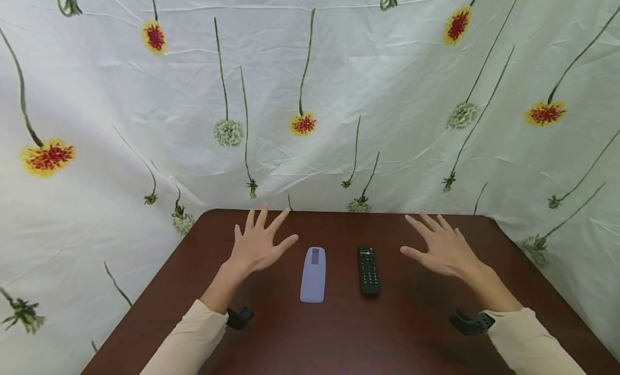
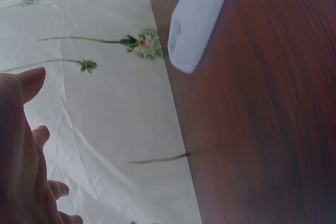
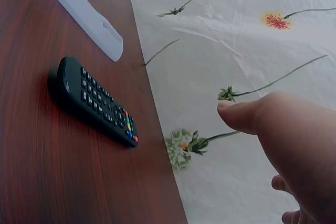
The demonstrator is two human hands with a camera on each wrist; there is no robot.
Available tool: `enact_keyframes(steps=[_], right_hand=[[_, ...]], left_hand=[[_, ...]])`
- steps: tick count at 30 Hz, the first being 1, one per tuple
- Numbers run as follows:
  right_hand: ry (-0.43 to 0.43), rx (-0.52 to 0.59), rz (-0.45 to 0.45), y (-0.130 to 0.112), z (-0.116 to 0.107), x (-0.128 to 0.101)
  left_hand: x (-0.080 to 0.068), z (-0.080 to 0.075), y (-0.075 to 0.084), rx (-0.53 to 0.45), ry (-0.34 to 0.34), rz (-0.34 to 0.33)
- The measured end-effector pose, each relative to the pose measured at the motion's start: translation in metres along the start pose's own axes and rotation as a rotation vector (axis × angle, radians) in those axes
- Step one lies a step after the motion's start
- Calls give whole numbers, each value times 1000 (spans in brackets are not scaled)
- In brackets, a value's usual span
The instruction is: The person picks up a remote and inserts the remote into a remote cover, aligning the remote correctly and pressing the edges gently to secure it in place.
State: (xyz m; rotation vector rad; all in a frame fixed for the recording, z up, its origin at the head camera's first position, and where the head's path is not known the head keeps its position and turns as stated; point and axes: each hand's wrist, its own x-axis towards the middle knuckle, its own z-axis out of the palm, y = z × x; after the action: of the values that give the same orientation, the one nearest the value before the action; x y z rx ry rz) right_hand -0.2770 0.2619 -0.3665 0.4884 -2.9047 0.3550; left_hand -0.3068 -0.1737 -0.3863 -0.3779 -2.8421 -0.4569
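A black remote control (image 1: 368, 269) (image 3: 95, 100) lies flat on the dark wooden table (image 1: 339, 337), buttons up. To its left lies a pale lavender silicone remote cover (image 1: 313, 274) (image 2: 197, 17) (image 3: 89, 18). My left hand (image 1: 259, 240) (image 2: 21, 156) hovers with fingers spread, left of the cover, holding nothing. My right hand (image 1: 438, 245) (image 3: 286, 140) is spread the same way, right of the black remote, and touches neither object.
A white cloth printed with flowers (image 1: 310, 95) hangs as a backdrop behind and around the table. The table's far edge (image 1: 349, 212) runs just beyond my fingertips. Black wrist straps (image 1: 470, 322) sit on both forearms above cream sleeves (image 1: 528, 342).
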Motion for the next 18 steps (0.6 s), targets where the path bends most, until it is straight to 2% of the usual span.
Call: enact_keyframes(steps=[6, 11, 18], right_hand=[[4, 54, -36, -6, 6, 7], [16, 174, -74, -11, 14, 16], [15, 272, -86, -16, 30, 24]], left_hand=[[5, 8, 17, -57, -10, 51], [9, 18, 28, -102, -19, 98], [16, 36, 46, -225, -57, 134]])
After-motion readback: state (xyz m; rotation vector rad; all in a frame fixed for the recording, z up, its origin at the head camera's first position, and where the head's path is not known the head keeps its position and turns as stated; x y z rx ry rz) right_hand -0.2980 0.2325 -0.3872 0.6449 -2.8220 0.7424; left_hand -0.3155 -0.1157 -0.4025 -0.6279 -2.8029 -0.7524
